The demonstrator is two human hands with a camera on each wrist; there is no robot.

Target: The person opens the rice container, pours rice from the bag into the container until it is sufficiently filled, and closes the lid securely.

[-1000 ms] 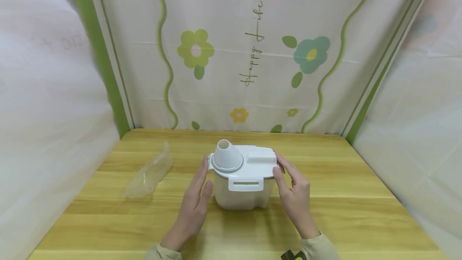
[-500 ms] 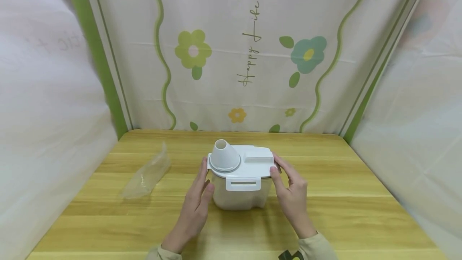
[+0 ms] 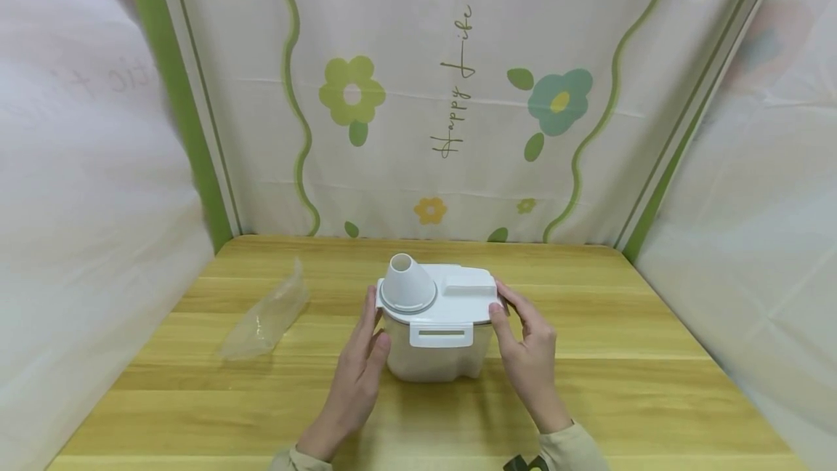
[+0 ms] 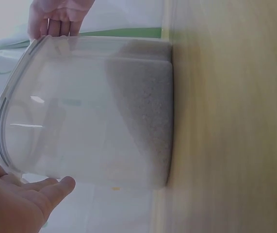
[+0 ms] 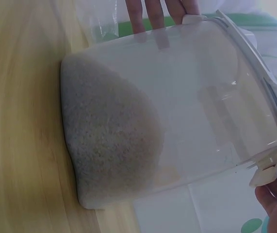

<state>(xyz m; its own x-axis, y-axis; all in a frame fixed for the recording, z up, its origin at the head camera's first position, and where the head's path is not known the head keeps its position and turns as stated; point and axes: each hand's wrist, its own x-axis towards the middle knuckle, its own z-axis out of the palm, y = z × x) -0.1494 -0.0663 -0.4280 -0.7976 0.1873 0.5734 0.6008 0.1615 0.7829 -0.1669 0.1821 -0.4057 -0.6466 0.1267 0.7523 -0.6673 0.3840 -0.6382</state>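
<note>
A clear plastic storage container (image 3: pixel 437 355) stands upright on the table, with pale rice-like grains (image 5: pixel 114 131) heaped in its lower part. Its white lid (image 3: pixel 461 304) is on and carries a cone-shaped spout (image 3: pixel 408 286). A slotted white latch (image 3: pixel 441 335) hangs at the front. My left hand (image 3: pixel 353 376) lies along the container's left side, fingers straight and touching it near the lid's edge. At the opposite end, my right hand (image 3: pixel 532 355) curls its thumb and fingers around the side latch (image 5: pixel 268 170), which juts outward in the right wrist view.
A crumpled clear plastic bag (image 3: pixel 268 322) lies left of the container on the wooden table (image 3: pixel 628 398). Flower-printed white fabric (image 3: pixel 405 129) closes off the back, and pale fabric walls (image 3: pixel 85 187) rise at both sides. Something dark sits by the right cuff (image 3: pixel 569 449).
The left thumb has come slightly nearer the container's side. The head view has shifted a little; the container and right hand stay in place.
</note>
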